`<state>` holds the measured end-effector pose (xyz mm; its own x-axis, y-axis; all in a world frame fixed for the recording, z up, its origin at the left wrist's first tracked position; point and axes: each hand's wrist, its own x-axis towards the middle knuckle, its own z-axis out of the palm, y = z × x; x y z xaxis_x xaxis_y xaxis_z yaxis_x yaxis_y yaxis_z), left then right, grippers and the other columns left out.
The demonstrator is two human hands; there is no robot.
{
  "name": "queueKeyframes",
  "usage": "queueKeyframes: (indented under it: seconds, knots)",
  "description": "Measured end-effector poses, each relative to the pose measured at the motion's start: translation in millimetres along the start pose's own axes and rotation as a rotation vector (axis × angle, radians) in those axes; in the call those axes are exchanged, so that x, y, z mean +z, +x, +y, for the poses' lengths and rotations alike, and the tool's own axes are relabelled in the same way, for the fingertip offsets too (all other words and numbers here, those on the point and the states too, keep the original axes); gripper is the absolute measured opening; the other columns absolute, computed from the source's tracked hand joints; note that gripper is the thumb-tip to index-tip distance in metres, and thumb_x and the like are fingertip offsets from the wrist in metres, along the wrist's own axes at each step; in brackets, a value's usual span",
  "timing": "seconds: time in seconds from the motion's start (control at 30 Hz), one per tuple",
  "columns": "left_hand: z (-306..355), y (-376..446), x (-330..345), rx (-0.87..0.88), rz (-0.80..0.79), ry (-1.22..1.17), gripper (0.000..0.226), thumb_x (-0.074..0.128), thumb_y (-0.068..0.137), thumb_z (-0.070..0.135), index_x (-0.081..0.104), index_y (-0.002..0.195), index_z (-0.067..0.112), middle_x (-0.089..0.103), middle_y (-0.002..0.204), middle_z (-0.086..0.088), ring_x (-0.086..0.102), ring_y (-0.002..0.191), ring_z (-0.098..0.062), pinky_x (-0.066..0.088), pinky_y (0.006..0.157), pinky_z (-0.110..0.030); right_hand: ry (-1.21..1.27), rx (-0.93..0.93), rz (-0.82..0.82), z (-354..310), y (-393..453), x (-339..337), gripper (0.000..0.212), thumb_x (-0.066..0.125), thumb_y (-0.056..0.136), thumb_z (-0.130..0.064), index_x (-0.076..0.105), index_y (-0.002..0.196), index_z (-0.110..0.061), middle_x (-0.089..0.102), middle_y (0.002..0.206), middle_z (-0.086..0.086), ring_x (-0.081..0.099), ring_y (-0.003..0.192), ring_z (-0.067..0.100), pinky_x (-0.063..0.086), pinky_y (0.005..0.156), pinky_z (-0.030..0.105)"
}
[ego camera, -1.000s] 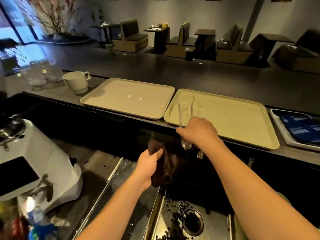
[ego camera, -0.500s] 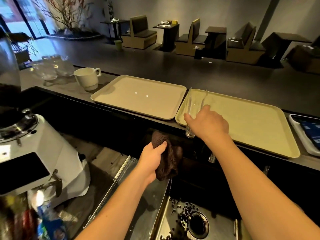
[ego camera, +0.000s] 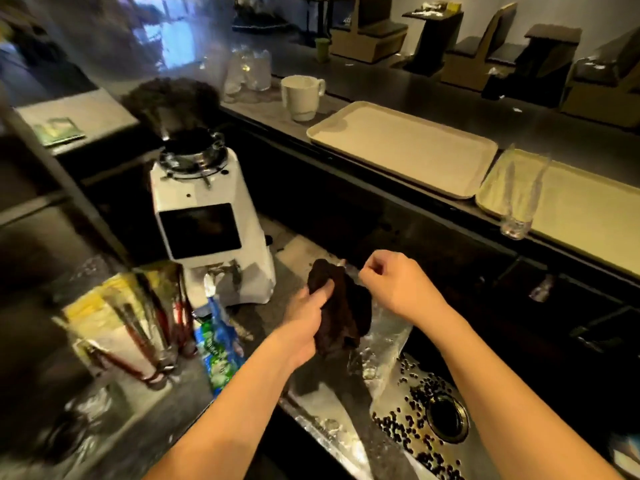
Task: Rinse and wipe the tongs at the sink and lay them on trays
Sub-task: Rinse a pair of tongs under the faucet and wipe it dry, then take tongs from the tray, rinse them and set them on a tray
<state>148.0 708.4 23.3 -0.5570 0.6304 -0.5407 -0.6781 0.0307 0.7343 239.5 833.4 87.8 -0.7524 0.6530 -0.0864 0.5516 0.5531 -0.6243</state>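
Left hand: I grip the dark cloth, bunched in my curled fingers, above the near-left edge of the sink.
Right hand: fingers curled just right of the cloth; blur hides whether I pinch anything, so I cannot tell.
Tongs: clear, lying on the right tray, hinge end over its near rim.
Risk, tongs: that overhang looks tippy; I judge a knock could drop them off the counter.
Risk, cloth: a loose grip could drop it among the coffee beans in the sink.
Left tray: holds no tongs.
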Motion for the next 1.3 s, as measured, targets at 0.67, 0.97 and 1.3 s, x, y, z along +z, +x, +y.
queueKeyframes:
  seconds: [0.67,0.97,1.3]
  knots:
    - [52,-69,-354,0.217,0.565,-0.366,0.031,0.056,0.099,0.017,0.060,0.128,0.008,0.076,0.096,-0.011,0.074,0.072,-0.024,0.062,0.066,-0.040,0.066,-0.110,-0.373,-205,2,290,0.010,0.057,0.086,-0.020,0.064,0.081,-0.014,0.068,0.072,0.006,0.061,0.065,0.019,0.048,0.063,0.034]
    - [34,-43,-382,0.195,0.790,-0.298,0.033,0.058,0.097,0.025,0.062,0.121,0.003,0.066,0.110,-0.017,0.065,0.099,-0.038,0.048,0.096,-0.054,-0.469,-0.235,-0.324,-192,58,367,0.041,0.064,0.087,-0.050,0.063,0.102,-0.012,0.050,0.112,0.011,0.052,0.106,0.030,0.048,0.085,0.038]
    - [42,-22,-369,0.222,0.876,-0.327,0.032,0.065,0.093,0.026,0.064,0.123,0.014,0.069,0.121,-0.014,0.068,0.107,-0.034,0.054,0.094,-0.051,-0.161,-0.178,-0.235,-199,68,376,0.003,0.052,0.095,-0.014,0.055,0.096,-0.013,0.040,0.111,0.004,0.038,0.106,0.020,0.033,0.083,0.027]
